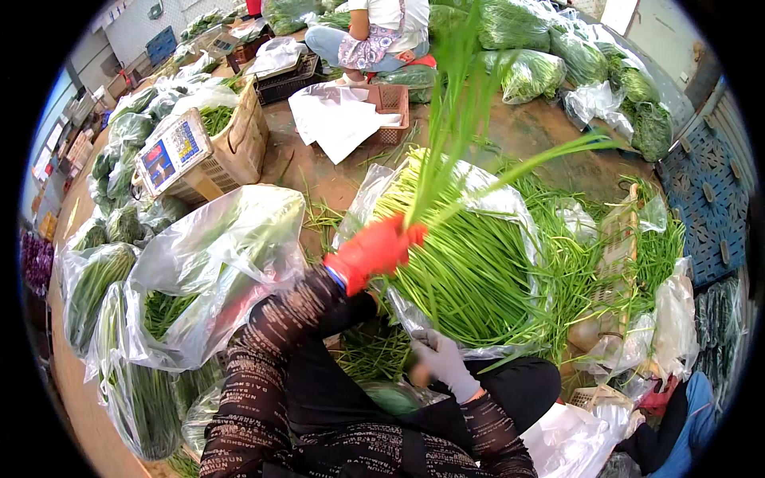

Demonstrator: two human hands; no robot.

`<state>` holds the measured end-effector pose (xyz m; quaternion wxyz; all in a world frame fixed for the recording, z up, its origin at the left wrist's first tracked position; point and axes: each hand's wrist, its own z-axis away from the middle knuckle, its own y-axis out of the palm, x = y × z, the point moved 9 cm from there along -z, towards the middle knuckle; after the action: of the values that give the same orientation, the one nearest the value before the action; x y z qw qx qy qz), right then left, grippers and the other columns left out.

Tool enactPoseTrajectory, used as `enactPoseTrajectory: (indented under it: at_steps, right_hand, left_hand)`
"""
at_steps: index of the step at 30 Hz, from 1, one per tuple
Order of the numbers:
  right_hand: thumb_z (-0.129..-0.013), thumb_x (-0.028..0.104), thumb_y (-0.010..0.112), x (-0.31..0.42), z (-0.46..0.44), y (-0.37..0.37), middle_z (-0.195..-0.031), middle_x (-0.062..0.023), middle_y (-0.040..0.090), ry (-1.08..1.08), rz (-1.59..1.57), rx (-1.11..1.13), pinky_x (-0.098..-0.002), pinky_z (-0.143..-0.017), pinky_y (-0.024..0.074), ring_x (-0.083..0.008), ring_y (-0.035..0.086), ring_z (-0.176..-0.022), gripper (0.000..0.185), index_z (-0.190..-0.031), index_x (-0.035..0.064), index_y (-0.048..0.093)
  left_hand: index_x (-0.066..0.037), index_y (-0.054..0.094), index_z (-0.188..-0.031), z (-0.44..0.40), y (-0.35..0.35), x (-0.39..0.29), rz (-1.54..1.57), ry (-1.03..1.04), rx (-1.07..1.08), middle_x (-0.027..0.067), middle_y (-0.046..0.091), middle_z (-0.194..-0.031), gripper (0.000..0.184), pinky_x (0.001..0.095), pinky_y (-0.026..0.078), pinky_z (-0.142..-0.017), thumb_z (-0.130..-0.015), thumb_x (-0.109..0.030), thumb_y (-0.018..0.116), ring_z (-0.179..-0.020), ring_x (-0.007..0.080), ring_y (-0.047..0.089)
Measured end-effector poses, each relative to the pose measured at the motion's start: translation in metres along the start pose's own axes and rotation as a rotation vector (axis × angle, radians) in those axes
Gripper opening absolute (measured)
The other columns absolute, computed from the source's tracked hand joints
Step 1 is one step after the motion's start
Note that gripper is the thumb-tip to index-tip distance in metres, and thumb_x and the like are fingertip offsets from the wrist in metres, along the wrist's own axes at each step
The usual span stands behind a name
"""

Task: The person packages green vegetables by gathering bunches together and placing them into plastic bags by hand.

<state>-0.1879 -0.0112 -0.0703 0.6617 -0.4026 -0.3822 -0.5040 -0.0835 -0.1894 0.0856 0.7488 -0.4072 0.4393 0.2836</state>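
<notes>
My left hand point(374, 248), in a red glove, is closed round the lower end of a bunch of long green garlic chives point(450, 119). The leaves fan upward, and some droop to the right; the upper part is smeared by motion. Below and behind it lies a big heap of garlic chives point(470, 271) on clear plastic sheeting point(510, 199). My right hand point(448, 365), in a pale grey glove, is by the near edge of this heap, above my leg. Its fingers are bent and partly blurred, so whether they hold anything is unclear.
A large clear bag of greens point(223, 263) stands to my left, with more bags behind it. A crate point(235, 147), a brown basket point(390, 103) and a seated person point(390, 32) are ahead. Loose greens point(570, 271) and a blue plastic pallet point(705, 199) are at right.
</notes>
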Motion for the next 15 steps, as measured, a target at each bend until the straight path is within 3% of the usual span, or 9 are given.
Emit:
enactPoseTrajectory:
  at_steps: [3, 5, 7, 11, 12, 13, 15]
  right_hand:
    - [-0.086, 0.014, 0.057, 0.025, 0.016, 0.007, -0.089, -0.0059, 0.061, 0.066, -0.152, -0.023, -0.0253, -0.071, 0.0437, -0.0107, 0.055, -0.079, 0.026, -0.104, -0.0046, 0.056]
    - [-0.088, 0.018, 0.055, 0.026, 0.016, 0.005, -0.09, -0.0063, 0.061, -0.002, -0.072, -0.063, -0.0255, -0.074, 0.0436, -0.0118, 0.055, -0.081, 0.028, -0.105, -0.0041, 0.056]
    - [-0.089, 0.023, 0.053, -0.015, 0.006, -0.005, -0.095, -0.008, 0.061, 0.028, -0.285, -0.24, -0.0256, -0.078, 0.0424, -0.0132, 0.054, -0.084, 0.032, -0.107, -0.0037, 0.055]
    - [-0.09, 0.031, 0.052, 0.006, -0.003, -0.002, -0.092, -0.0084, 0.058, -0.101, -0.461, -0.265, -0.0276, -0.076, 0.0414, -0.013, 0.05, -0.083, 0.04, -0.107, -0.0054, 0.052]
    - [-0.089, 0.034, 0.054, -0.018, -0.014, -0.001, -0.092, -0.0055, 0.056, -0.089, -0.293, -0.213, -0.0272, -0.077, 0.0404, -0.0122, 0.048, -0.083, 0.043, -0.108, -0.0047, 0.052]
    - [-0.089, 0.034, 0.054, -0.004, -0.014, 0.005, -0.092, -0.0055, 0.056, -0.094, -0.288, -0.205, -0.0272, -0.077, 0.0404, -0.0122, 0.048, -0.083, 0.043, -0.108, -0.0047, 0.052]
    - [-0.086, 0.026, 0.055, 0.033, -0.014, 0.007, -0.083, -0.004, 0.059, -0.129, -0.474, -0.311, -0.024, -0.069, 0.0423, -0.0103, 0.05, -0.073, 0.034, -0.107, -0.001, 0.057]
  left_hand:
    - [-0.005, 0.061, -0.096, 0.035, 0.076, 0.075, 0.109, -0.263, 0.397, -0.0021, 0.049, -0.057, 0.051, 0.0218, 0.033, -0.037, -0.088, -0.053, 0.047, -0.042, 0.007, 0.042]
    - [-0.005, 0.061, -0.094, 0.054, 0.105, 0.121, 0.31, -0.389, 0.512, -0.003, 0.047, -0.057, 0.049, 0.0216, 0.031, -0.036, -0.089, -0.051, 0.047, -0.042, 0.0072, 0.039]
    - [-0.004, 0.06, -0.094, 0.068, 0.113, 0.136, 0.39, -0.424, 0.503, -0.003, 0.046, -0.057, 0.047, 0.0218, 0.03, -0.036, -0.089, -0.049, 0.047, -0.042, 0.0073, 0.038]
    - [-0.007, 0.059, -0.097, 0.087, 0.108, 0.13, 0.266, -0.424, 0.378, -0.0021, 0.05, -0.061, 0.041, 0.0227, 0.035, -0.039, -0.09, -0.045, 0.048, -0.044, 0.0073, 0.04]
    - [-0.008, 0.057, -0.099, 0.084, 0.114, 0.151, 0.267, -0.392, 0.276, 0.0049, 0.059, -0.067, 0.036, 0.026, 0.039, -0.04, -0.09, -0.042, 0.05, -0.043, 0.0129, 0.046]
    - [-0.008, 0.055, -0.1, 0.081, 0.095, 0.109, -0.35, 0.212, 0.041, 0.0126, 0.064, -0.074, 0.028, 0.0298, 0.042, -0.041, -0.09, -0.033, 0.05, -0.044, 0.021, 0.052]
    - [-0.005, 0.054, -0.099, 0.098, 0.105, 0.102, -0.734, 0.223, -0.038, 0.0151, 0.062, -0.069, 0.026, 0.0349, 0.043, -0.04, -0.086, -0.027, 0.051, -0.046, 0.0278, 0.055]
